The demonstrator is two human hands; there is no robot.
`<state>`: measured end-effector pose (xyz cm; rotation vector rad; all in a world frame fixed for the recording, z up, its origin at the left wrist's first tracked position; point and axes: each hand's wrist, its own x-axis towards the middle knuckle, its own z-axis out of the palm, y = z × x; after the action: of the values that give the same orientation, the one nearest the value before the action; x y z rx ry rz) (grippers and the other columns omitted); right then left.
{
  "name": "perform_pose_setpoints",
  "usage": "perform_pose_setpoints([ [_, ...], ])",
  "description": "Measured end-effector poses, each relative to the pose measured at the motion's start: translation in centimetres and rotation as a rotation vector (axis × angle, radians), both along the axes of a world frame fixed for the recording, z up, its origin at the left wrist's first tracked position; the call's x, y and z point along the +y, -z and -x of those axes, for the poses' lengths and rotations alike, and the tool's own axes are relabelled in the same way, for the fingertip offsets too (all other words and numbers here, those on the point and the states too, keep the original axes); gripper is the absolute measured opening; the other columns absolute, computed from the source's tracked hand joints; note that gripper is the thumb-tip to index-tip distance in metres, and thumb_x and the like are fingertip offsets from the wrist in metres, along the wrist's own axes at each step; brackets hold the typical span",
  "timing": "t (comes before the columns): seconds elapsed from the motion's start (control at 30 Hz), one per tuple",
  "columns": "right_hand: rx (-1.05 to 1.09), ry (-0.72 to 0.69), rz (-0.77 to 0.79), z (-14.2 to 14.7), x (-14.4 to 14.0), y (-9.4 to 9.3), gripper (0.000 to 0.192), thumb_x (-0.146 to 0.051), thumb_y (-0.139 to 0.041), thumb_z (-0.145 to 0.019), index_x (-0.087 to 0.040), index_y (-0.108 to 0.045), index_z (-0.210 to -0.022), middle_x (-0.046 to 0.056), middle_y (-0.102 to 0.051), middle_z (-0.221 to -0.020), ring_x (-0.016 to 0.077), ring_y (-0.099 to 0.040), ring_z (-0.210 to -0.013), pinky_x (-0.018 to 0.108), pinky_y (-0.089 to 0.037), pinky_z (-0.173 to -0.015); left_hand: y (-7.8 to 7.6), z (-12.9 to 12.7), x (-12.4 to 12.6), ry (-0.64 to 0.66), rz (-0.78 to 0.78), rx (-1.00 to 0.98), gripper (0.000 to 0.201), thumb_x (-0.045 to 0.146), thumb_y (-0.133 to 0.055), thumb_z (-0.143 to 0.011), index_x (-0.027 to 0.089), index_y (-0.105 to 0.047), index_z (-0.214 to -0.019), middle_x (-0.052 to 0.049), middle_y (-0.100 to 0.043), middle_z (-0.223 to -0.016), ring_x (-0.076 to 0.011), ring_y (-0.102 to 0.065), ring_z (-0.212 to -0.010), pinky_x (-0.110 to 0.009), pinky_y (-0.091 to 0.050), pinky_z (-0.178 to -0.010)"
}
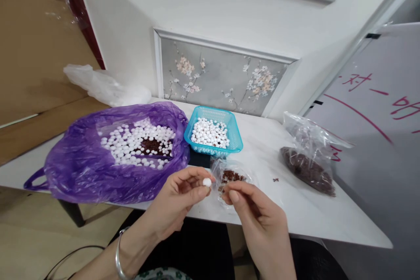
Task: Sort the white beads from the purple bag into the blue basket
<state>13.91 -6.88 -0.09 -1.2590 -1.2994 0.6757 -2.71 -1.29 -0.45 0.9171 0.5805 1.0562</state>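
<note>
In front of my body, my left hand [179, 199] pinches a small white ball [207, 182] between thumb and fingertips. A little to the right, my right hand [264, 216] has its thumb and fingertips pressed together; whatever is between them is too small to make out. Just beyond both hands lies a clear plastic bag [247, 176] with small reddish-brown pieces [231, 176] in it. Behind that stands a turquoise basket [235, 133] of white balls. On the left, a purple plastic bag [78, 157] lies spread open, holding many white balls and some brown pieces.
A zip bag of dark brown pieces [306, 168] rests on the white table [331, 223] at the right. Few loose brown bits [275, 180] lie nearby. A whiteboard [387, 153] leans at the right, cardboard [36, 52] stands left, and a translucent bag [105, 85] lies behind.
</note>
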Motion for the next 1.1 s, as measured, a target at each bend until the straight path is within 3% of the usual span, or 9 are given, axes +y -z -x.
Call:
perform_pose_setpoints([
  [0.17, -0.024, -0.002, -0.006, -0.2, 0.0, 0.0, 0.011, -0.029, -0.062, -0.089, -0.024, -0.072, -0.092, 0.001, -0.075, -0.079, 0.0144, -0.071, -0.074, 0.019, -0.058, -0.07, -0.1, 0.1, 0.0, -0.027, -0.176, 0.049, 0.012, 0.018, -0.08, -0.073, 0.023, -0.078, -0.083, 0.001, -0.073, -0.084, -0.0094, -0.061, -0.077, -0.018, -0.047, -0.075],
  [0.4, -0.037, -0.014, -0.026, -0.1, 0.1, 0.0, 0.01, -0.027, -0.062, -0.09, -0.026, -0.072, -0.093, -0.002, -0.075, -0.08, 0.0125, -0.07, -0.073, 0.016, -0.056, -0.069, -0.2, -0.2, -0.1, -0.046, -0.259, -0.012, 0.014, 0.012, -0.078, -0.073, 0.025, -0.079, -0.079, 0.002, -0.076, -0.08, -0.0091, -0.064, -0.074, -0.018, -0.048, -0.071],
  [0.63, -0.046, -0.011, -0.034, -0.4, 0.2, -0.1, 0.01, -0.027, -0.062, -0.09, -0.025, -0.072, -0.093, -0.001, -0.075, -0.079, 0.0127, -0.07, -0.072, 0.016, -0.056, -0.068, -0.2, -0.5, 0.1, -0.016, -0.177, -0.045, 0.01, 0.019, -0.081, -0.072, 0.023, -0.079, -0.081, 0.002, -0.075, -0.081, -0.0077, -0.063, -0.073, -0.016, -0.048, -0.072],
  [0.77, -0.068, 0.006, -0.042, -0.6, 0.2, 0.0, 0.01, -0.027, -0.063, -0.089, -0.025, -0.072, -0.093, -0.001, -0.075, -0.081, 0.0126, -0.07, -0.072, 0.016, -0.056, -0.068, -0.1, -0.4, 0.0, 0.04, -0.13, -0.083, 0.025, 0.022, -0.086, -0.065, 0.024, -0.079, -0.089, 0.001, -0.073, -0.089, -0.008, -0.063, -0.078, -0.014, -0.049, -0.074],
  [0.9, -0.087, 0.0, -0.048, -0.5, 0.3, 0.2, 0.011, -0.028, -0.061, -0.09, -0.025, -0.071, -0.093, -0.001, -0.075, -0.08, 0.0126, -0.069, -0.072, 0.017, -0.055, -0.067, -0.2, -0.3, -0.1, 0.057, -0.143, -0.137, 0.017, 0.022, -0.084, -0.069, 0.021, -0.079, -0.085, 0.0, -0.073, -0.086, -0.0067, -0.062, -0.073, -0.013, -0.049, -0.07],
  [1.1, -0.337, 0.068, -0.033, -0.9, 1.0, 0.8, 0.018, -0.028, -0.054, -0.093, -0.022, -0.07, -0.095, 0.002, -0.075, -0.089, 0.0155, -0.07, -0.078, 0.022, -0.054, -0.072, -0.3, -0.2, 0.2, 0.035, -0.116, -0.228, 0.015, 0.02, -0.084, -0.068, 0.024, -0.078, -0.081, 0.002, -0.071, -0.077, -0.0053, -0.063, -0.067, -0.011, -0.048, -0.064],
])
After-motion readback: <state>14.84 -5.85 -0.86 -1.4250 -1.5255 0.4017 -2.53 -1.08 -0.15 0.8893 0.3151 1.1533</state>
